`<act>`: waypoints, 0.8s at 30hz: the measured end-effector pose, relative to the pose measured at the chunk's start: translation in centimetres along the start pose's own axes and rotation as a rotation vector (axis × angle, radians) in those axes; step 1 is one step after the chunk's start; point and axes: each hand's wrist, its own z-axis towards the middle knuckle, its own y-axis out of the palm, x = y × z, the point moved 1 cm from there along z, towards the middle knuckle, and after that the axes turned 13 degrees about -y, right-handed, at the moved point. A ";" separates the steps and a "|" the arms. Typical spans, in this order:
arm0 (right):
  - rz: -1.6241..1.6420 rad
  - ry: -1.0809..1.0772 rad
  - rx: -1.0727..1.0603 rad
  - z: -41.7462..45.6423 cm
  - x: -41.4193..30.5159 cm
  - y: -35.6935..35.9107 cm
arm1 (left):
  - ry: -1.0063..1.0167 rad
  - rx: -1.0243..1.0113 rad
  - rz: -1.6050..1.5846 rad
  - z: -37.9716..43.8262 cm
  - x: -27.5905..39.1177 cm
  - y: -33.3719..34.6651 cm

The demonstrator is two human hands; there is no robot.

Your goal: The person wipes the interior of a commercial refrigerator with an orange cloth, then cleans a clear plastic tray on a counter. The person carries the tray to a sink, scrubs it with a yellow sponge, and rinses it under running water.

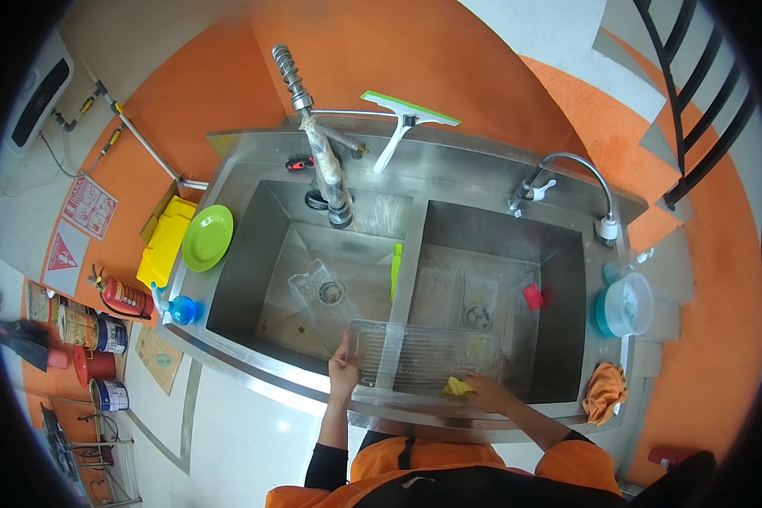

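Note:
A clear ribbed plastic tray (427, 355) spans the front of the two sink basins, over the divider. My left hand (343, 368) grips its left end. My right hand (482, 391) is closed around a yellow cloth or sponge (458, 386) at the tray's near edge, on the right. Another clear plastic tray (311, 292) lies tilted in the left basin (273, 247), partly over the drain. In the right basin (555, 305) more clear plastic pieces (441, 289) lie around the drain, with a red sponge (533, 296) at the right.
A tall faucet (330, 171) hangs over the left basin; a squeegee (397, 130) stands behind. A green plate (207, 238) and blue spray bottle (181, 310) sit left. At right are a curved faucet (574, 159), a plastic tub (628, 305) and an orange cloth (605, 394).

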 end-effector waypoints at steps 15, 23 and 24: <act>-0.031 -0.303 -0.114 13.8 -11.5 6.9 | -0.001 0.099 -0.143 -1.1 -1.4 1.1; -0.201 -0.219 0.110 5.9 -8.3 3.0 | 0.005 0.054 -0.053 -0.3 -1.8 -0.2; -0.163 -0.246 0.070 4.2 -7.9 0.7 | 0.018 0.054 -0.070 -0.2 -1.8 -0.7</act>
